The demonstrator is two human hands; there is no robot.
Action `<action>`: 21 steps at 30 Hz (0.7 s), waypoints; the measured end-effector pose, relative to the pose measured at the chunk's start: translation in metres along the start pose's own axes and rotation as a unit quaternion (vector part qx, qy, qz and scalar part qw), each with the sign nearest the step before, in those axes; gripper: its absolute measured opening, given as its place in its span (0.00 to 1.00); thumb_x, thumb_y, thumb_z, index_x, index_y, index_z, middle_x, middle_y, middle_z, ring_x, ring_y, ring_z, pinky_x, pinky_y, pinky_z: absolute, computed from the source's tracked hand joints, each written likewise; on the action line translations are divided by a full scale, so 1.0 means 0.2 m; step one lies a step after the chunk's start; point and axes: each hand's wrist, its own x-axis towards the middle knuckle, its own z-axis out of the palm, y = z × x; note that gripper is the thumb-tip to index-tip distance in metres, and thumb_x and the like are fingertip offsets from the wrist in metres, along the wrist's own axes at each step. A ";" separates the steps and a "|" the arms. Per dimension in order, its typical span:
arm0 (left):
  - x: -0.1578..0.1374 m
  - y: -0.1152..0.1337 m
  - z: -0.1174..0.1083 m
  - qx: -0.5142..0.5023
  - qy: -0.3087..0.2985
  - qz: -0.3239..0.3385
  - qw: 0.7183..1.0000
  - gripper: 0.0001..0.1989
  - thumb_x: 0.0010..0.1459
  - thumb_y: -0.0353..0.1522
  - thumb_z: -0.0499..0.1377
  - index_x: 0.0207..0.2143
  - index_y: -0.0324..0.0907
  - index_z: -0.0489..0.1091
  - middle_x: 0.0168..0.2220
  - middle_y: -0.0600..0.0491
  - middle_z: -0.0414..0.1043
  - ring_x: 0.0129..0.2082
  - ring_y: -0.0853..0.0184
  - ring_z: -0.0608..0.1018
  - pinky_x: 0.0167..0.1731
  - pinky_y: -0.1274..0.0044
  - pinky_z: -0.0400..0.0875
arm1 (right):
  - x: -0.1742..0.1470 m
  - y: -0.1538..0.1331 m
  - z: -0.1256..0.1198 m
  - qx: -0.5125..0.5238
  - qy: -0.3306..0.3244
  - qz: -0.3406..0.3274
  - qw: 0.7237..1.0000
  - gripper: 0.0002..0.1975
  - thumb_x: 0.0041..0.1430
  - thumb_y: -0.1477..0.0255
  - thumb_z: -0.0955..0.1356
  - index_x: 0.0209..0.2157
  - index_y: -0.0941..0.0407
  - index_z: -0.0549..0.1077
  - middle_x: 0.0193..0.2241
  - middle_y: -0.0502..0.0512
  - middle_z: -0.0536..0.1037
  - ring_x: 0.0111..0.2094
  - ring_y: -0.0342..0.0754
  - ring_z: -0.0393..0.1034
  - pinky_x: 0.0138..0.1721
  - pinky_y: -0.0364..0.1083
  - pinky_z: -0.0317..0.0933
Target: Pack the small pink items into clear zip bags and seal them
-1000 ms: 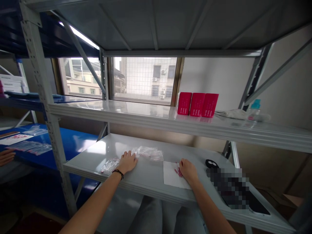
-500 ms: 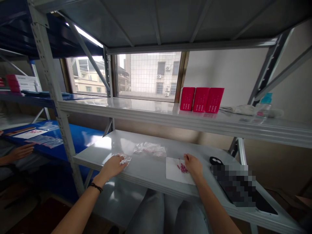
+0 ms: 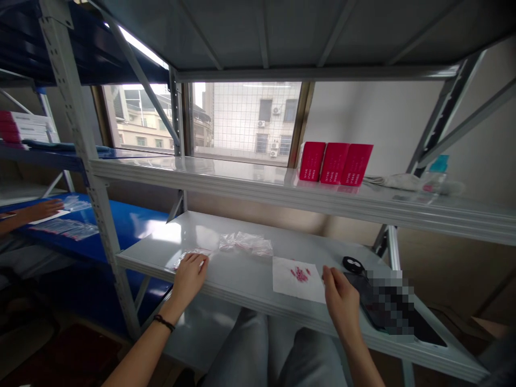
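My left hand (image 3: pixel 189 277) lies flat on a small clear plastic bag (image 3: pixel 189 254) near the front left of the grey metal shelf (image 3: pixel 250 279). My right hand (image 3: pixel 342 301) rests near the shelf's front edge, fingers loosely curled and holding nothing, just right of a white paper sheet (image 3: pixel 298 279). A small heap of pink beads (image 3: pixel 300 273) sits on that sheet. A bunch of clear bags (image 3: pixel 245 243) lies farther back between my hands.
A black round object (image 3: pixel 352 264) and a dark flat item lie right of the paper. Three red boxes (image 3: pixel 334 164) stand on the upper shelf, with a cloth and a blue-capped bottle (image 3: pixel 433 174). Another person's hand (image 3: pixel 42 208) works at the blue shelf on the left.
My right hand has drawn back off the beads toward the shelf's front edge. My left hand stayed on the small bag at the left. The other person's hand moved onto the blue shelf.
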 end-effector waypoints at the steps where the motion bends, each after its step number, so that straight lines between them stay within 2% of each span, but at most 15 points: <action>1: 0.01 0.02 -0.01 -0.077 0.015 -0.036 0.996 0.13 0.64 0.37 0.53 0.37 0.43 0.76 0.40 0.45 0.80 0.45 0.53 0.76 0.48 0.64 0.68 | -0.05 -0.02 -0.02 0.024 -0.008 0.011 1.000 0.24 0.66 0.52 0.60 0.21 0.52 0.61 0.19 0.46 0.64 0.24 0.45 0.60 0.29 0.45 0.51; 3: 0.00 0.11 -0.04 -0.253 0.010 -0.104 0.962 0.12 0.63 0.40 0.55 0.36 0.45 0.75 0.38 0.49 0.80 0.40 0.56 0.77 0.44 0.68 0.69 | -0.15 -0.07 -0.03 0.063 -0.059 0.012 0.996 0.23 0.65 0.52 0.61 0.23 0.53 0.64 0.19 0.46 0.65 0.24 0.45 0.60 0.28 0.45 0.53; 5: -0.04 0.23 -0.08 -0.414 -0.039 -0.130 0.900 0.13 0.64 0.42 0.56 0.35 0.45 0.73 0.36 0.51 0.79 0.37 0.61 0.76 0.41 0.71 0.70 | -0.23 -0.14 -0.02 0.105 -0.151 -0.018 0.983 0.19 0.65 0.54 0.62 0.31 0.54 0.71 0.25 0.48 0.72 0.27 0.46 0.65 0.30 0.44 0.58; 7: -0.11 0.37 -0.11 -0.513 -0.107 -0.117 0.843 0.13 0.65 0.42 0.56 0.33 0.44 0.72 0.34 0.53 0.77 0.35 0.64 0.75 0.39 0.74 0.69 | -0.29 -0.24 -0.01 0.156 -0.241 -0.049 0.957 0.17 0.66 0.57 0.63 0.48 0.52 0.72 0.39 0.53 0.77 0.35 0.47 0.70 0.35 0.44 0.63; 9: -0.20 0.51 -0.13 -0.549 -0.166 -0.103 0.813 0.14 0.66 0.42 0.56 0.31 0.44 0.71 0.31 0.54 0.75 0.33 0.65 0.73 0.36 0.75 0.68 | -0.34 -0.32 -0.01 0.198 -0.308 -0.064 0.928 0.21 0.66 0.58 0.64 0.58 0.48 0.67 0.50 0.55 0.75 0.42 0.47 0.71 0.41 0.44 0.65; 11: -0.27 0.61 -0.13 -0.553 -0.209 -0.097 0.801 0.15 0.66 0.42 0.56 0.31 0.43 0.70 0.30 0.55 0.73 0.32 0.66 0.72 0.35 0.76 0.67 | -0.37 -0.38 -0.01 0.215 -0.342 -0.065 0.912 0.18 0.66 0.59 0.64 0.55 0.47 0.70 0.48 0.53 0.76 0.43 0.47 0.71 0.44 0.44 0.64; 13: -0.33 0.67 -0.11 -0.552 -0.240 -0.098 0.793 0.15 0.66 0.43 0.56 0.31 0.43 0.70 0.29 0.55 0.74 0.31 0.67 0.72 0.34 0.77 0.67 | -0.40 -0.40 -0.01 0.207 -0.344 -0.052 0.914 0.14 0.67 0.58 0.64 0.44 0.50 0.76 0.38 0.51 0.77 0.38 0.47 0.69 0.41 0.44 0.62; 16: -0.38 0.70 -0.05 -0.547 -0.271 -0.109 0.784 0.16 0.65 0.45 0.56 0.30 0.43 0.69 0.28 0.55 0.72 0.30 0.67 0.72 0.32 0.78 0.66 | -0.45 -0.35 -0.01 0.208 -0.339 -0.006 0.918 0.18 0.66 0.56 0.63 0.32 0.53 0.75 0.29 0.50 0.73 0.33 0.47 0.66 0.36 0.45 0.59; 18: -0.41 0.69 0.00 -0.530 -0.260 -0.123 0.798 0.17 0.65 0.46 0.56 0.29 0.44 0.69 0.28 0.56 0.72 0.31 0.66 0.73 0.32 0.77 0.67 | -0.49 -0.30 -0.01 0.220 -0.341 0.027 0.914 0.18 0.64 0.55 0.65 0.30 0.54 0.74 0.28 0.50 0.72 0.32 0.47 0.65 0.36 0.45 0.59; 21: -0.47 0.69 0.10 -0.476 -0.158 -0.174 0.847 0.17 0.63 0.50 0.57 0.35 0.46 0.72 0.36 0.53 0.76 0.41 0.61 0.77 0.42 0.74 0.71 | -0.54 -0.25 -0.01 0.238 -0.320 0.067 0.915 0.19 0.61 0.52 0.66 0.29 0.54 0.73 0.26 0.49 0.72 0.31 0.47 0.64 0.34 0.45 0.59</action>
